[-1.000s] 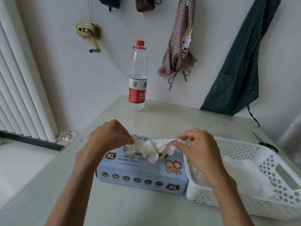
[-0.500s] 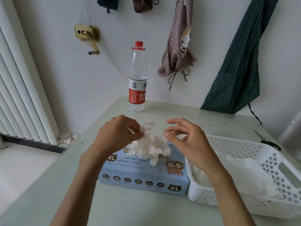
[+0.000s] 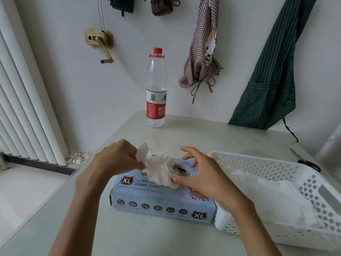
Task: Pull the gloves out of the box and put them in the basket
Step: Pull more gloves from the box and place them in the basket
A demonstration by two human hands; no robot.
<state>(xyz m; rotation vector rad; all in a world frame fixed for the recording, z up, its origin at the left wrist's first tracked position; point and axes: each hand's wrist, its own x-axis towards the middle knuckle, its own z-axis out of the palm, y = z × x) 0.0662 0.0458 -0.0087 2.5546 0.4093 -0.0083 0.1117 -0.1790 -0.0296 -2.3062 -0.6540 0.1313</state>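
A light blue glove box [image 3: 162, 202] marked XL lies on the table in front of me. A bunched white glove [image 3: 160, 168] sticks up out of the slot in its top. My left hand [image 3: 114, 161] pinches the glove's left end above the box. My right hand [image 3: 201, 174] hovers over the right part of the box with spread, relaxed fingers, its thumb touching the glove's lower edge. The white perforated basket [image 3: 313, 185] stands right of the box, touching it, with white gloves [image 3: 273, 198] lying inside.
A clear water bottle [image 3: 156, 89] with a red label stands at the table's far side. Black scissors [image 3: 306, 161] lie behind the basket at the right edge. Aprons hang on the wall. A radiator [image 3: 22, 100] runs along the left.
My right hand has let go of the glove and opened. The glove has bunched up toward my left hand, which lifted its end slightly above the box.
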